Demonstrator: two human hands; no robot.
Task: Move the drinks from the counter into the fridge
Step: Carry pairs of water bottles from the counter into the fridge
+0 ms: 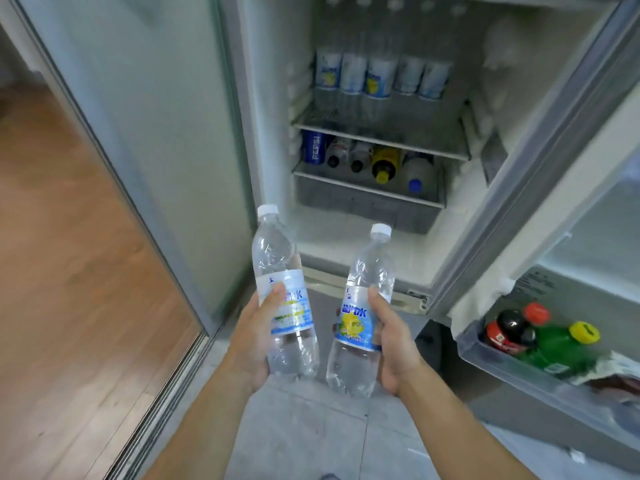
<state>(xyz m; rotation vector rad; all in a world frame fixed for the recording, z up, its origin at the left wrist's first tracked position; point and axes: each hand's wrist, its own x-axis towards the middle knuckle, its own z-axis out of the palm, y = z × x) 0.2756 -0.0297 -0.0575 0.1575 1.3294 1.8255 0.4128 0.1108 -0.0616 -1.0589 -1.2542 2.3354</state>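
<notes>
Head camera looks down: left hand [254,336] wraps its fingers round one clear water bottle [284,296], right hand [393,344] clamps a second bottle [360,317], both held upright before the open fridge [346,244], near its stocked shelves.

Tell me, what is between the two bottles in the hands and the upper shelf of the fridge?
Nothing: in the head view, the left bottle and right bottle face the upper shelf across open air; the door stands open.

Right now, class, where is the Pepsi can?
In the head view, the Pepsi can sits at the far left of the fridge's lower shelf, beside dark-capped bottles lying down.
</notes>
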